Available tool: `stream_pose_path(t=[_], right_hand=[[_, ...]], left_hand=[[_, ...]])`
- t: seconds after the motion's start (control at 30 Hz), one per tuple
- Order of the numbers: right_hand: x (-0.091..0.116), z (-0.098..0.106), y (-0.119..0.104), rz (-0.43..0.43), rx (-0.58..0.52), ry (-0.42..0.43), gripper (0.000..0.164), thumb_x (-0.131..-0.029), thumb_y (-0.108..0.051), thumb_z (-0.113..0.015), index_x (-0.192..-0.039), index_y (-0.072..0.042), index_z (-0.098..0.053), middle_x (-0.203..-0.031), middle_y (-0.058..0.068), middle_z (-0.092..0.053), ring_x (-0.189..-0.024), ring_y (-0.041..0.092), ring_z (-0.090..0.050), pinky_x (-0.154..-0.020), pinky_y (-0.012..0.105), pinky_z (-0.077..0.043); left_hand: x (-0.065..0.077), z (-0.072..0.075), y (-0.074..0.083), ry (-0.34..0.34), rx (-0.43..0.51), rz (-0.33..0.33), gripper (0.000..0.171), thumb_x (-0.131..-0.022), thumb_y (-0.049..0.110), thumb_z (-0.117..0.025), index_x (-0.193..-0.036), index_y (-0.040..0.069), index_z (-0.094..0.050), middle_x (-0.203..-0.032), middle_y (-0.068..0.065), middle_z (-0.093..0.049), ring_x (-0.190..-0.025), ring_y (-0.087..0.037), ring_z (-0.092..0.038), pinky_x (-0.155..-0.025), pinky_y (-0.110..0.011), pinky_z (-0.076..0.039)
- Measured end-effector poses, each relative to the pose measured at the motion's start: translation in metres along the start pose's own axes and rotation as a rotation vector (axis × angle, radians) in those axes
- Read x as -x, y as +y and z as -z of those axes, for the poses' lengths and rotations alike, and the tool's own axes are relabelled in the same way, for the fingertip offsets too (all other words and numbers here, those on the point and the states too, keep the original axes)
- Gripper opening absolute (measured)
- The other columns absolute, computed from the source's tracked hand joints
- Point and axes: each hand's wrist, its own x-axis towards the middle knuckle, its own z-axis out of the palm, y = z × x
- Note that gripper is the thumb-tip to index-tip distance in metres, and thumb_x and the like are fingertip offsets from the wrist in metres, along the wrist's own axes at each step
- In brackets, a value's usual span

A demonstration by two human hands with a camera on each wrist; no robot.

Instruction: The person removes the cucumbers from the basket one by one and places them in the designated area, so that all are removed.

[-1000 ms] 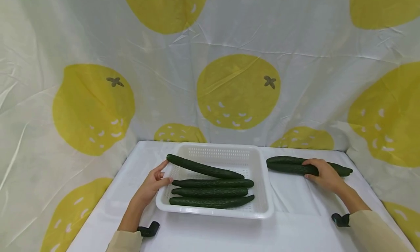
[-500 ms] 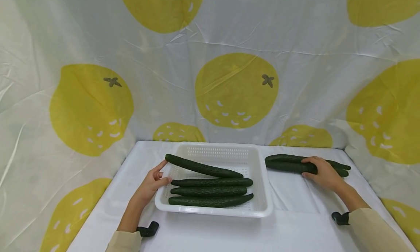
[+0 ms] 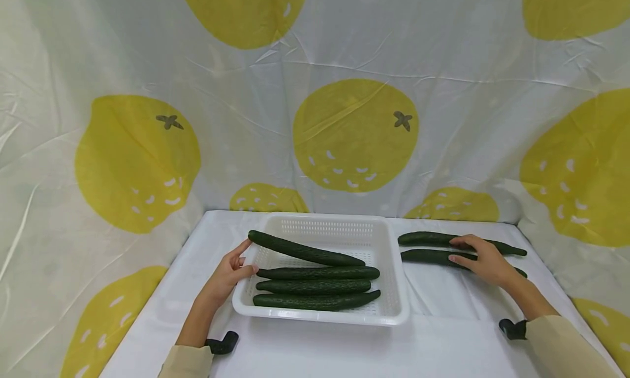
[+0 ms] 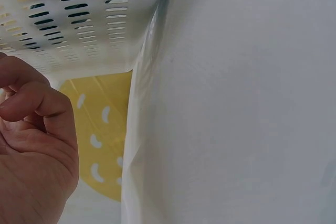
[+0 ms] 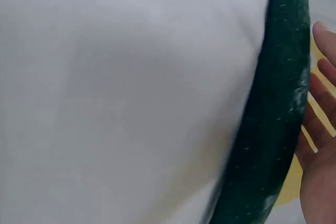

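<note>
A white perforated plastic basket [image 3: 325, 317] holds several dark green cucumbers. Three lie side by side near its front, while another cucumber [image 3: 305, 250] slants behind them with its left end on the rim. My left hand [image 3: 223, 278] grips the basket's left rim, thumb over the edge and index finger stretched along it; in the left wrist view other fingers curl beside the wall. My right hand [image 3: 483, 262] lies across two cucumbers right of the basket, fingertips on the far cucumber [image 3: 423, 238] and thumb over the near cucumber [image 3: 423, 255]. In the right wrist view its fingers are spread behind the near cucumber [image 5: 275, 103].
A white cloth [image 3: 443, 339] covers the table. Behind and at both sides hangs a pale curtain [image 3: 354, 28] printed with yellow lemons. Black wrist mounts [image 3: 222, 343] sit at both sleeves.
The near cucumber under my right hand has shifted toward me, leaving a gap between the two right cucumbers. My right fingers have spread from around it. The left hand has stayed on the basket.
</note>
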Motion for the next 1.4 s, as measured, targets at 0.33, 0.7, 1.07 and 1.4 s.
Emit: stream_pose_path(t=[0.33,0.7,1.07,1.4], right_hand=[[-0.028,0.009,-0.046,-0.040,-0.123,0.010,0.047,-0.101,-0.038,-0.065,-0.138,-0.010,-0.061,-0.132,0.016,-0.065,-0.122,0.038,-0.058,-0.101,0.055,-0.048],[-0.064,0.011,-0.115,0.072,-0.269,0.006,0.044,-0.101,-0.033,-0.066,-0.138,-0.009,-0.060,-0.136,0.015,-0.063,-0.127,0.038,-0.057,-0.107,0.062,-0.044],[-0.085,-0.006,-0.169,0.178,-0.373,-0.027,0.046,-0.100,-0.026,-0.068,-0.143,-0.014,-0.055,-0.137,0.012,-0.062,-0.125,0.032,-0.060,-0.109,0.053,-0.046],[-0.100,-0.025,-0.216,0.271,-0.419,-0.091,0.047,-0.100,-0.026,-0.068,-0.144,-0.014,-0.055,-0.137,0.008,-0.062,-0.122,0.030,-0.061,-0.108,0.052,-0.048]], left_hand=[[-0.001,0.002,0.001,-0.006,0.019,-0.017,0.088,-0.097,-0.001,-0.060,-0.166,0.008,-0.008,-0.097,0.000,-0.078,-0.086,-0.008,-0.073,-0.082,-0.031,-0.061],[-0.003,0.001,0.002,-0.002,0.017,-0.020,0.087,-0.096,-0.002,-0.060,-0.166,0.008,-0.009,-0.104,-0.008,-0.077,-0.089,-0.008,-0.073,-0.082,-0.031,-0.061],[-0.002,0.000,0.004,0.012,-0.003,-0.004,0.088,-0.096,-0.001,-0.062,-0.166,0.008,-0.010,-0.097,-0.004,-0.077,-0.084,-0.007,-0.070,-0.083,-0.029,-0.061],[0.000,0.001,0.001,0.007,-0.003,-0.002,0.088,-0.096,-0.001,-0.062,-0.166,0.008,-0.010,-0.091,-0.001,-0.076,-0.081,-0.005,-0.070,-0.083,-0.028,-0.061]])
